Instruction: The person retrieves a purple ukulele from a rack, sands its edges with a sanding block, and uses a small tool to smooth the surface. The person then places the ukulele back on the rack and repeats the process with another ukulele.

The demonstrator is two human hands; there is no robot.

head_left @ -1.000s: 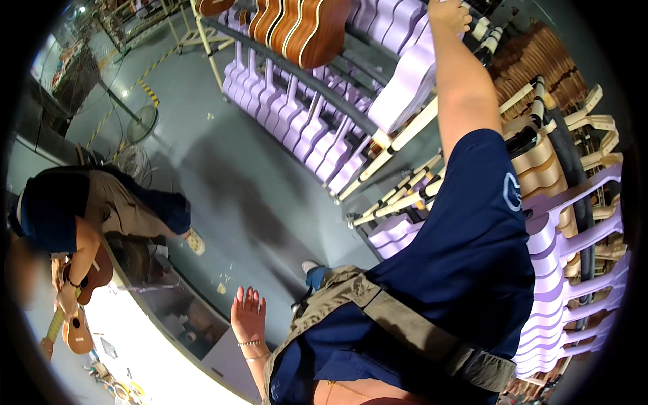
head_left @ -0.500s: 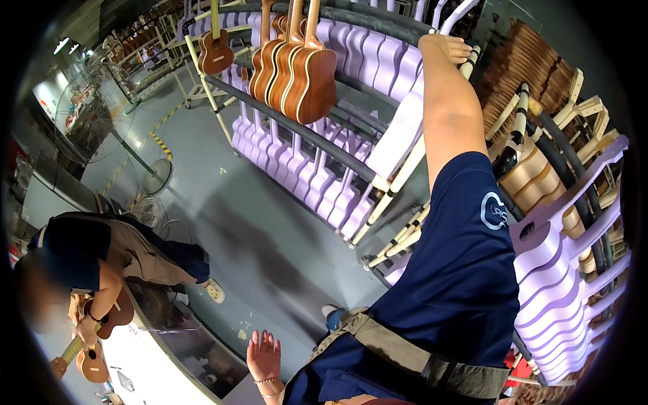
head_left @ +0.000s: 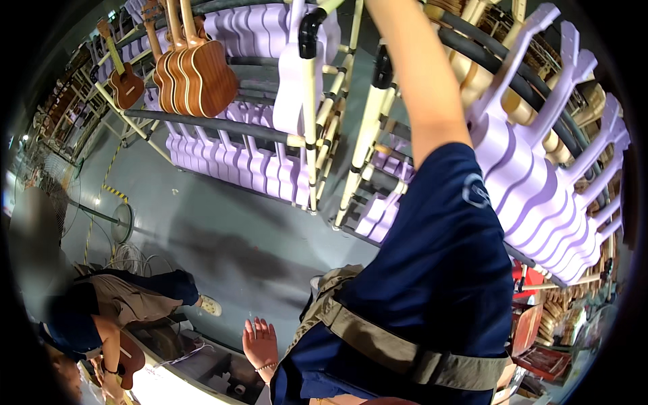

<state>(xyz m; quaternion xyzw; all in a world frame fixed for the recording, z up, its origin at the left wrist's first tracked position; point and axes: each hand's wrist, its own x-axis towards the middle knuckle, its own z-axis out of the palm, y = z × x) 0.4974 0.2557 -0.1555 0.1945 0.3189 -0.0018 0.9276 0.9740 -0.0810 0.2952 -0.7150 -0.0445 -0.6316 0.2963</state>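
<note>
My left hand [head_left: 260,341] hangs low near the white workbench, palm showing and fingers stretched, with nothing in it; a beaded bracelet is on its wrist. My right arm [head_left: 432,88] reaches up and away past the top edge, so the hand itself is out of sight. To its left stands a tube-framed rack [head_left: 308,128] holding lilac guitar-shaped bodies [head_left: 233,152]. On that rack hang several brown ukuleles [head_left: 202,81] with pale edging, and a single ukulele [head_left: 125,86] farther left. Close by my right arm is another group of lilac guitar-shaped pieces [head_left: 520,179] with necks.
At lower left a co-worker [head_left: 128,297] bends over the white workbench [head_left: 179,386] with a ukulele [head_left: 129,361]. A stand fan [head_left: 123,223] and coiled cable [head_left: 131,256] are on the grey floor. A red chair [head_left: 543,361] stands at lower right.
The view has swung right, and the racks sit farther left. My right hand, earlier at the rack's end by a tube, has left the picture. My left hand stays low and open.
</note>
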